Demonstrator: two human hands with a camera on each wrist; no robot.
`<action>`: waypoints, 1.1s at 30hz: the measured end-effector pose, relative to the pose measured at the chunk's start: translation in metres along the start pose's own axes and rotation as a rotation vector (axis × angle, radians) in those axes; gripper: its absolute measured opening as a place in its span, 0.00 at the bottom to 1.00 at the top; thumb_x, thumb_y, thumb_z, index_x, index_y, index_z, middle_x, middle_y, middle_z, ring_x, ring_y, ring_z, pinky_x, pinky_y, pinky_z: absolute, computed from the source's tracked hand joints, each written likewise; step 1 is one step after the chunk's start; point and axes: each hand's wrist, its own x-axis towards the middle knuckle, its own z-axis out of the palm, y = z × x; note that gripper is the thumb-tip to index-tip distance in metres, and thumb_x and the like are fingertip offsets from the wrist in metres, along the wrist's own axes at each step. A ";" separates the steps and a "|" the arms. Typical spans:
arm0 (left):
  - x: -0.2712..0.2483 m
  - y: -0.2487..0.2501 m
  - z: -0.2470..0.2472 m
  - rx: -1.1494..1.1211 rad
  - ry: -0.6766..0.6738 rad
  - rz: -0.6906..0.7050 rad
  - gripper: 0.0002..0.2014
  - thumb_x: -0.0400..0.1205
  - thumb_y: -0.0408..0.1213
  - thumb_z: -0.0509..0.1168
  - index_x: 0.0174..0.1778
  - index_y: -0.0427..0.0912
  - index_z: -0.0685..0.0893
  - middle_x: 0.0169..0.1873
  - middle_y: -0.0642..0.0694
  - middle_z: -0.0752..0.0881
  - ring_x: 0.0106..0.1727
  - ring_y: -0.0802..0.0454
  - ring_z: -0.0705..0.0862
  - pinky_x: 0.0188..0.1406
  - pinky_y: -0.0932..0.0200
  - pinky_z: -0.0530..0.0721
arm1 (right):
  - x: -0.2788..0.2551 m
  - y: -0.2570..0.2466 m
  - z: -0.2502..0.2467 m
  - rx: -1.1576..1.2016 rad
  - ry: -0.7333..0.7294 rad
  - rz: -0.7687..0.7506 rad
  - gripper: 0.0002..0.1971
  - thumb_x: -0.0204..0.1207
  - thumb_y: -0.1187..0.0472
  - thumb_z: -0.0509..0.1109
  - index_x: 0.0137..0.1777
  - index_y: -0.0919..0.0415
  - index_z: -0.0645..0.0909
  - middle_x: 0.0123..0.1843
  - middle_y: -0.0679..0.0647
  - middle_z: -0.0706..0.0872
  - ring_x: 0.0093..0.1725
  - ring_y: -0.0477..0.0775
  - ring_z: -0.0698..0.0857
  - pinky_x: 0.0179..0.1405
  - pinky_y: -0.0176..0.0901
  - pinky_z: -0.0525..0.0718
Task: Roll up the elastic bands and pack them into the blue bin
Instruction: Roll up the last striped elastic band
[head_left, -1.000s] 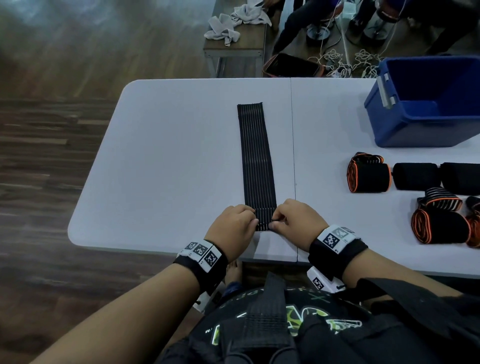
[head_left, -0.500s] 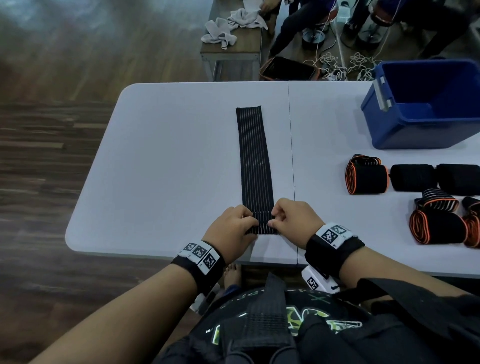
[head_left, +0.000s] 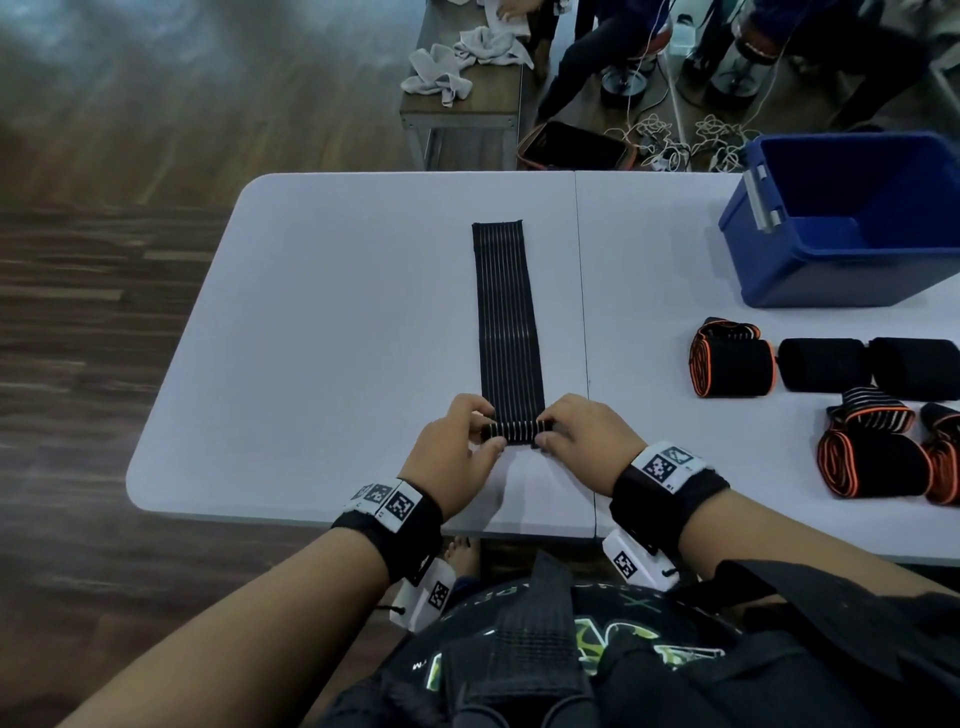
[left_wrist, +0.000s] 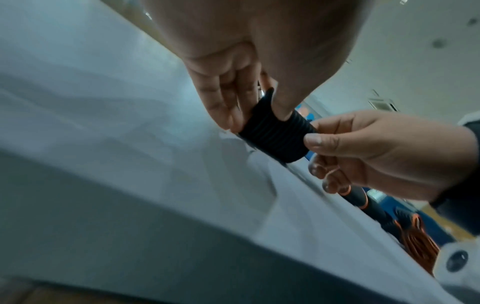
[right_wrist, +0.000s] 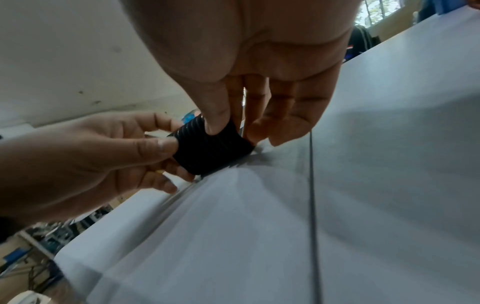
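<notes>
A: Since a second ago: near end of the black striped elastic band (head_left: 506, 322), then flat under both hands, now turned over into a small tight roll (head_left: 514, 432); roll sits slightly further up the strip.

B: Entry, hands?

A: Left hand (head_left: 454, 457): thumb and fingers (left_wrist: 226, 102) curled, pinching the roll's left end. Right hand (head_left: 584, 441): the same at the right end, thumb on the near face, fingers (right_wrist: 262, 115) behind. Both wrist views confirm a compact cylinder, resting on the worktop (head_left: 337, 338).

B: Entry, remainder of band?

A: Unrolled length lies flat and straight on the worktop, running away from the person, far end just short of the far edge. Most of the strip is still to be taken up.

B: Entry, other stock?

A: Rolled bands (head_left: 732, 364), black and orange-edged, grouped on the worktop to the right, well apart from the hands. Blue bin (head_left: 852, 234) at the far right corner; the interior shown looks bare, though part is out of frame.

B: Meaning for the task?

A: Judgement: rolling of this band has properly started, the core is formed. Even pressure at both ends should keep the roll from coning. Packing appears not yet begun.
</notes>
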 end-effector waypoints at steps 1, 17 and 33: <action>0.002 -0.001 -0.001 -0.024 0.013 -0.031 0.13 0.82 0.42 0.71 0.59 0.54 0.77 0.49 0.54 0.88 0.47 0.62 0.85 0.48 0.68 0.78 | 0.002 -0.001 -0.002 0.017 0.006 0.025 0.09 0.82 0.54 0.68 0.52 0.58 0.86 0.53 0.53 0.84 0.53 0.54 0.82 0.56 0.46 0.79; 0.026 -0.005 -0.004 -0.141 0.039 -0.317 0.01 0.79 0.42 0.73 0.45 0.51 0.89 0.30 0.54 0.88 0.41 0.48 0.90 0.53 0.46 0.90 | 0.025 -0.010 -0.002 0.074 0.075 0.291 0.21 0.82 0.48 0.67 0.43 0.69 0.85 0.42 0.62 0.89 0.45 0.60 0.87 0.44 0.48 0.82; 0.034 0.003 -0.025 0.384 -0.184 0.004 0.30 0.77 0.52 0.76 0.75 0.56 0.79 0.56 0.52 0.83 0.59 0.51 0.82 0.60 0.52 0.83 | 0.025 -0.007 -0.002 -0.257 -0.069 0.084 0.35 0.72 0.45 0.75 0.78 0.51 0.68 0.64 0.53 0.78 0.60 0.58 0.82 0.56 0.50 0.84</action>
